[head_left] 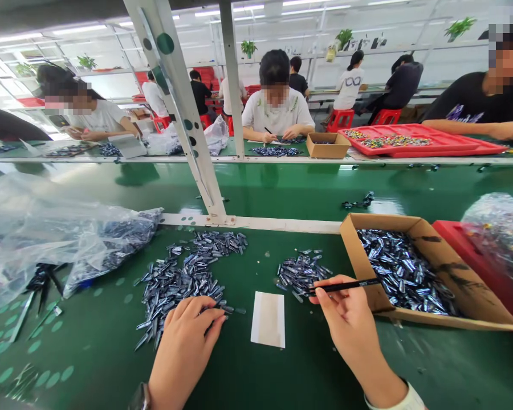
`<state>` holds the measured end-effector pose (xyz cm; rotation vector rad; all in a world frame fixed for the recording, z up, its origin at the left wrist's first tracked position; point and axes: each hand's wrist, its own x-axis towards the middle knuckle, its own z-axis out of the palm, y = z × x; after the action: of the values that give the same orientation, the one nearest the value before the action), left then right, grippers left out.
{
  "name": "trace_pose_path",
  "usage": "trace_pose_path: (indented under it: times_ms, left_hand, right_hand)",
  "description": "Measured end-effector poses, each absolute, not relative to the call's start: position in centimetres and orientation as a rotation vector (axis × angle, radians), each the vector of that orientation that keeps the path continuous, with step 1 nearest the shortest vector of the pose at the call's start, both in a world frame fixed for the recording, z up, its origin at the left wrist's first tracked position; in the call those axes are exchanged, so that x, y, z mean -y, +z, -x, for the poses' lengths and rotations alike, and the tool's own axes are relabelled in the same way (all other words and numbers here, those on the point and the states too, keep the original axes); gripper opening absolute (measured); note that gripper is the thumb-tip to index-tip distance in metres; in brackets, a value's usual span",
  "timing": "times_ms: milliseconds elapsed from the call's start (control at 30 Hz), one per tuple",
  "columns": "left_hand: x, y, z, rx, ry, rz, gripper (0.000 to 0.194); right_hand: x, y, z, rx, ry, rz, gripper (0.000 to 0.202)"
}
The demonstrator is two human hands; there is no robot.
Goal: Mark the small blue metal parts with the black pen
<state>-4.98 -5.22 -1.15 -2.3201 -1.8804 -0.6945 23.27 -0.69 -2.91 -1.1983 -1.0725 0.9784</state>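
My left hand rests at the lower right edge of a large pile of small dark, shiny, elongated pieces. Its thumb and fingers are drawn together, and whatever is between them is too small to make out. My right hand grips black tweezers, their tips pointing left at a smaller pile of the same pieces. Between my hands a small white card with a beige middle strip lies flat on the green table.
At right stands a cardboard box full of dark pieces, beside a red tray and a plastic bag. Another clear bag and dark tools lie left. A white post rises ahead; several people sit beyond.
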Motion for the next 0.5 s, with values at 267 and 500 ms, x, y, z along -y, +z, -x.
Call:
trace_pose_path:
  times_ms: [267,500]
  left_hand:
    - [4.8,-0.6,-0.6,1.711,-0.653,2.667,0.016]
    - [4.6,-1.9,-2.2,1.843,-0.806,2.846,0.021]
  right_hand:
    - [1.8,-2.5,-22.5,1.303,1.409,1.142,0.025]
    - [2.1,-2.5,-22.3,1.469,1.456,1.218,0.010]
